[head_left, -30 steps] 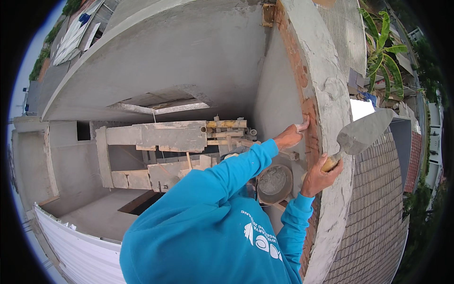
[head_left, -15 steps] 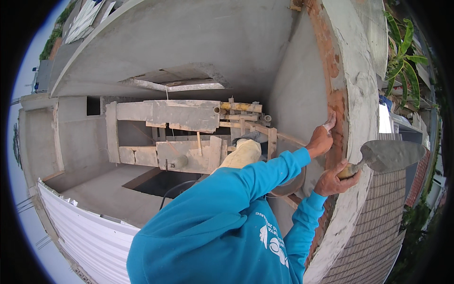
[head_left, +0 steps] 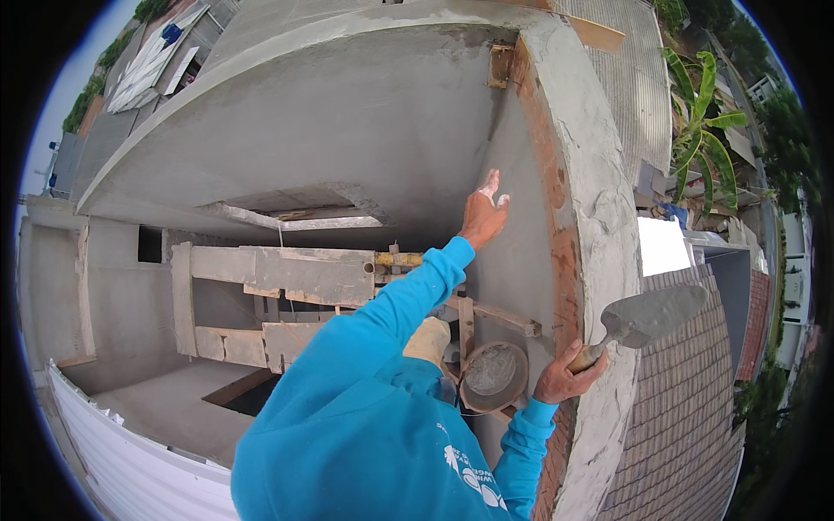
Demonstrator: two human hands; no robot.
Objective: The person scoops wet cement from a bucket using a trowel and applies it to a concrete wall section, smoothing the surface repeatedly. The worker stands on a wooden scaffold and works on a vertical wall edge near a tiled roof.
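My left hand [head_left: 485, 213] is raised beside the grey plastered inner wall face, its whitish, dusty fingers stretched out and the thumb apart, holding nothing. Lower down, my right hand [head_left: 569, 375] grips the wooden handle of a trowel [head_left: 658, 314]. The trowel's grey pointed blade sticks out to the right, past the wall's outer edge and above tiled roofing. Wet-looking, rough mortar [head_left: 612, 208] covers the top of the wall. Along its inner edge runs a strip of bare reddish brick [head_left: 566, 291], close to my right hand.
A round bucket [head_left: 493, 376] with grey mix in it stands between my body and the wall. Planked scaffolding [head_left: 308, 276] spans the space at left. A timber [head_left: 499, 314] juts toward the wall. Beyond the wall lie a tiled roof [head_left: 678, 391] and a banana plant [head_left: 702, 130].
My left hand has come off the brick strip and moved up and left, fingers extended. My right hand keeps the trowel. The view has shifted, bringing the bucket into fuller sight.
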